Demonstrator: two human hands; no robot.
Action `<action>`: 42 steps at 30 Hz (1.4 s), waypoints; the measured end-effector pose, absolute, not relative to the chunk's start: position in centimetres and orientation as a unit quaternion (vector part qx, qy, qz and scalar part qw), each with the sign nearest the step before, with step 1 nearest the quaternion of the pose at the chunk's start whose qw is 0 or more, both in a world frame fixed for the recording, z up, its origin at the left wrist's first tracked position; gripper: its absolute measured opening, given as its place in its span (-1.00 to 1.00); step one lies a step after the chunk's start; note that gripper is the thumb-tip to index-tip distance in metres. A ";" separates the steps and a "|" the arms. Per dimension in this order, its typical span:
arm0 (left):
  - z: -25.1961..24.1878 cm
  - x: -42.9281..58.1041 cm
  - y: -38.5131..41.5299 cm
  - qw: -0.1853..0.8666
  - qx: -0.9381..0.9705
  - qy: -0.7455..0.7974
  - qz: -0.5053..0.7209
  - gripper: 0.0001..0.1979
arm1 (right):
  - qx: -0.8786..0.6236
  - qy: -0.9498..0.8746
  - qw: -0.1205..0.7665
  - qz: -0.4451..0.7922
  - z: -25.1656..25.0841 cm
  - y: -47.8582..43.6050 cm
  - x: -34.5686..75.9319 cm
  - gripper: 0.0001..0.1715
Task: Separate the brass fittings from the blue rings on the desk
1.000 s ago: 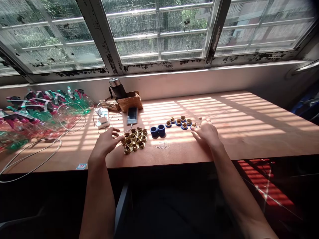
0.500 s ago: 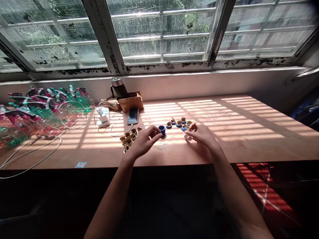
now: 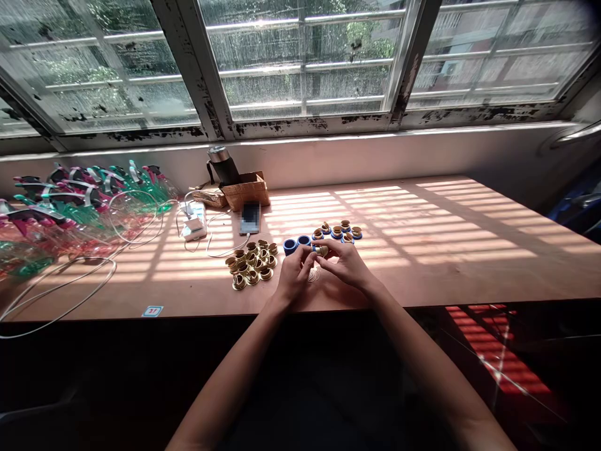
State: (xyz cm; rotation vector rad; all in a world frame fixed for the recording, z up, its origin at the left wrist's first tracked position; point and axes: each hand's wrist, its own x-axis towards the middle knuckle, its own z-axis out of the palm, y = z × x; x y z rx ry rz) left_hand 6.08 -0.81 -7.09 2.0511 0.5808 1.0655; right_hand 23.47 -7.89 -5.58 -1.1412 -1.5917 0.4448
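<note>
L grip (image 3: 295,274) & R grip (image 3: 348,264) now tog. at gold-blue pc (image 3: 320,250).

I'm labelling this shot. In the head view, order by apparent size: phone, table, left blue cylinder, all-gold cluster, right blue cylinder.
1. Table
2. All-gold cluster
3. Phone
4. Left blue cylinder, right blue cylinder: alike, partly behind the left hand, unsure

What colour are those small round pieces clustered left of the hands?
The small round pieces are shiny gold, showing best in the head view.
</note>
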 end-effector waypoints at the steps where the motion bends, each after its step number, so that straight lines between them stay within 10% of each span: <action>1: -7.4 6.1 -0.6 0.368 0.799 0.225 0.418 -0.72 | -0.477 -0.670 0.538 0.186 -5.7 -7.9 23.5 -0.56; 42: -7.7 6.5 -0.3 0.468 0.762 0.217 0.390 -0.58 | -0.493 -0.721 0.485 0.039 -6.3 -7.8 23.2 -0.51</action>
